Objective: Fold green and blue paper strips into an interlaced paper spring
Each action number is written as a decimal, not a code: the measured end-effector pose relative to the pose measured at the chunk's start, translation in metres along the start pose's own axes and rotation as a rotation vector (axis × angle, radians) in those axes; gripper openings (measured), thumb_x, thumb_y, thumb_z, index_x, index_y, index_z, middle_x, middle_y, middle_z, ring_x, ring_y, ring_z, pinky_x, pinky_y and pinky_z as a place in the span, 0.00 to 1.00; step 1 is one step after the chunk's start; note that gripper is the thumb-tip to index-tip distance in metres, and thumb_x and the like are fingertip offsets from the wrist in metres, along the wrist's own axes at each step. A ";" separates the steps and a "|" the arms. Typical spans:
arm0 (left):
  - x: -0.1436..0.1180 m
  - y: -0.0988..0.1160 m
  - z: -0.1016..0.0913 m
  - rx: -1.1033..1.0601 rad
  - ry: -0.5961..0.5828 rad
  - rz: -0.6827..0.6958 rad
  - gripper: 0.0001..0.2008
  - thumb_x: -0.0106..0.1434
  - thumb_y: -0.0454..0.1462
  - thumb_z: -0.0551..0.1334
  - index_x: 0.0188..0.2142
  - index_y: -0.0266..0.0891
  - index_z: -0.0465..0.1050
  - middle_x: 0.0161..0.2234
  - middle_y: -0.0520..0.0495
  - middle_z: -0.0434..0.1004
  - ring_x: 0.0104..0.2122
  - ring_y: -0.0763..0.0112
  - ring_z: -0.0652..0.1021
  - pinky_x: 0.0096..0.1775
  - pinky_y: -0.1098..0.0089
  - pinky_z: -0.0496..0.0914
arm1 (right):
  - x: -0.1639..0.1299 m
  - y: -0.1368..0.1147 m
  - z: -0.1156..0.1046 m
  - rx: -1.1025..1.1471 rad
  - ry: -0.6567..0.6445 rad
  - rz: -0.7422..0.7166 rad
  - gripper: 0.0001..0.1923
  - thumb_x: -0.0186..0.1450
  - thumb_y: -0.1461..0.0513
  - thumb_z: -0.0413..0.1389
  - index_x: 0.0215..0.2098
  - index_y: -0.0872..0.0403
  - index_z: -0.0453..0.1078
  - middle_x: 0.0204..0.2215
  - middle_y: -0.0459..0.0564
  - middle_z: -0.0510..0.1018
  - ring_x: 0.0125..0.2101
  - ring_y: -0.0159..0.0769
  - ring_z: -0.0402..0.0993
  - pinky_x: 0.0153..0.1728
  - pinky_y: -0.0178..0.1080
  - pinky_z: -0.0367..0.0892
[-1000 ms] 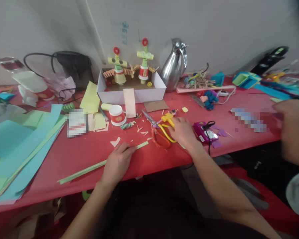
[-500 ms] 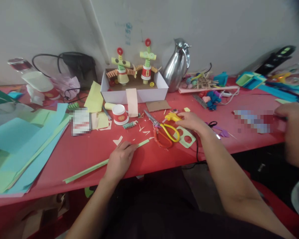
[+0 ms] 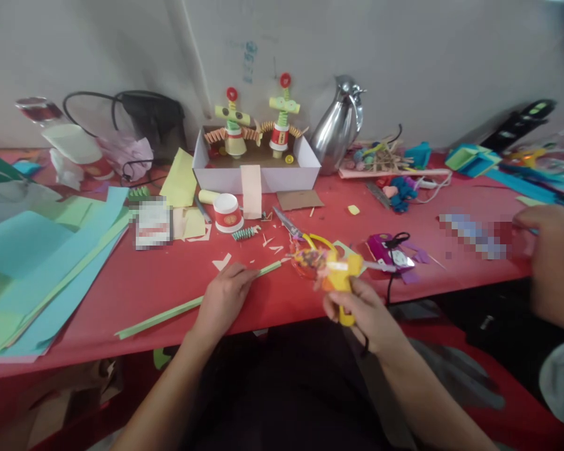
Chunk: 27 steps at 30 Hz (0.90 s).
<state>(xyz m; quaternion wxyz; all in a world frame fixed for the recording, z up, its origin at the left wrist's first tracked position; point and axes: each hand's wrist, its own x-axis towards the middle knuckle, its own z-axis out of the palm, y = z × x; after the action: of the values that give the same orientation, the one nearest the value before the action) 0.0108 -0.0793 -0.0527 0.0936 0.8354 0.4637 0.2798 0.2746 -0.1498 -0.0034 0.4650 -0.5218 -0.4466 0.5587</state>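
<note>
Left of scissors (image 3: 287,221), cup (image 3: 229,214); nearer, green strip (image 3: 160,318) pinched by left hand (image 3: 226,293); half-hiding scissors, glue gun (image 3: 341,282) gripped by right hand (image 3: 369,315).

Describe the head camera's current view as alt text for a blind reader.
A person's right hand holds a yellow glue gun over a red table, while the left hand holds a pale green paper strip. Behind, two paper-cup figures stand in a white box.

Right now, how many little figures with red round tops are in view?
2. The left figure stands in the left half of the white box; the right figure stands in its right half. Others could be hidden behind the clutter.
</note>
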 end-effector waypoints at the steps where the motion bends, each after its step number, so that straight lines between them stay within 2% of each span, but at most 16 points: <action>1: 0.000 -0.001 0.001 -0.001 0.010 0.001 0.13 0.69 0.35 0.54 0.44 0.39 0.78 0.38 0.44 0.77 0.38 0.65 0.78 0.40 0.67 0.74 | -0.005 0.005 0.007 -0.051 -0.018 0.032 0.12 0.65 0.53 0.56 0.37 0.53 0.68 0.18 0.41 0.70 0.19 0.29 0.65 0.23 0.34 0.61; 5: 0.000 -0.002 0.002 -0.016 0.026 0.004 0.13 0.70 0.36 0.55 0.45 0.40 0.78 0.39 0.44 0.78 0.39 0.66 0.78 0.41 0.67 0.73 | -0.006 0.016 0.019 -0.200 -0.052 0.057 0.20 0.65 0.45 0.54 0.31 0.54 0.66 0.17 0.42 0.69 0.18 0.30 0.64 0.23 0.34 0.61; 11: 0.000 -0.002 0.003 -0.015 0.032 0.012 0.13 0.69 0.34 0.55 0.43 0.40 0.78 0.38 0.44 0.78 0.38 0.66 0.79 0.39 0.68 0.74 | -0.001 0.019 0.022 -0.310 -0.075 0.016 0.23 0.67 0.43 0.50 0.28 0.52 0.65 0.16 0.42 0.69 0.19 0.31 0.65 0.24 0.35 0.63; 14: 0.000 -0.002 0.003 -0.022 0.031 0.014 0.12 0.69 0.34 0.55 0.44 0.40 0.78 0.38 0.44 0.78 0.37 0.66 0.78 0.39 0.68 0.74 | -0.001 0.021 0.024 -0.352 -0.090 0.000 0.23 0.68 0.44 0.50 0.27 0.52 0.64 0.16 0.42 0.69 0.19 0.31 0.67 0.25 0.35 0.64; 18: 0.001 -0.001 0.003 -0.045 0.029 0.008 0.12 0.69 0.36 0.55 0.43 0.40 0.78 0.38 0.44 0.78 0.37 0.66 0.78 0.39 0.67 0.74 | 0.003 0.024 0.030 -0.355 -0.107 -0.025 0.19 0.69 0.46 0.51 0.31 0.52 0.64 0.17 0.40 0.69 0.19 0.30 0.67 0.26 0.34 0.64; 23: 0.002 0.001 0.001 -0.061 0.033 0.000 0.13 0.69 0.35 0.54 0.43 0.40 0.79 0.37 0.44 0.78 0.36 0.67 0.78 0.39 0.68 0.74 | 0.007 0.022 0.035 -0.404 -0.141 -0.036 0.19 0.69 0.47 0.50 0.29 0.51 0.62 0.16 0.39 0.68 0.19 0.30 0.66 0.26 0.35 0.63; 27: 0.000 -0.001 0.002 -0.059 0.026 -0.014 0.13 0.69 0.36 0.55 0.44 0.41 0.79 0.39 0.44 0.78 0.38 0.66 0.79 0.40 0.67 0.74 | 0.007 0.021 0.031 -0.445 -0.072 -0.048 0.18 0.69 0.47 0.51 0.30 0.51 0.61 0.16 0.39 0.67 0.18 0.30 0.65 0.25 0.35 0.62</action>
<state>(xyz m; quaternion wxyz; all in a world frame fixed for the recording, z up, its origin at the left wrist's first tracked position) 0.0114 -0.0782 -0.0545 0.1140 0.8252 0.4624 0.3036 0.2424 -0.1470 -0.0233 0.3351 -0.5806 -0.5874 0.4534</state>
